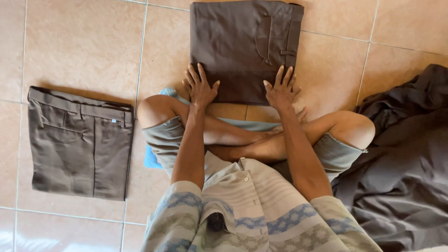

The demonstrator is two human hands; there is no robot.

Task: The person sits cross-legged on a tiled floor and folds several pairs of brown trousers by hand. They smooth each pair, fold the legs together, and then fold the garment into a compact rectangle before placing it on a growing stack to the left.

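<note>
A folded pair of dark brown trousers [235, 42] lies on the tiled floor in front of my crossed legs. My left hand [199, 87] rests flat on its near left edge, fingers spread. My right hand [281, 89] presses flat on its near right edge, fingers also spread. Neither hand grips the cloth. A second folded pair of brown trousers [79, 142] lies on the floor to my left, apart from both hands.
A loose heap of dark grey-brown clothing [406, 154] lies on the floor at my right, against my knee. I sit cross-legged on a blue mat [151, 158]. Beige floor tiles [84, 42] surround everything.
</note>
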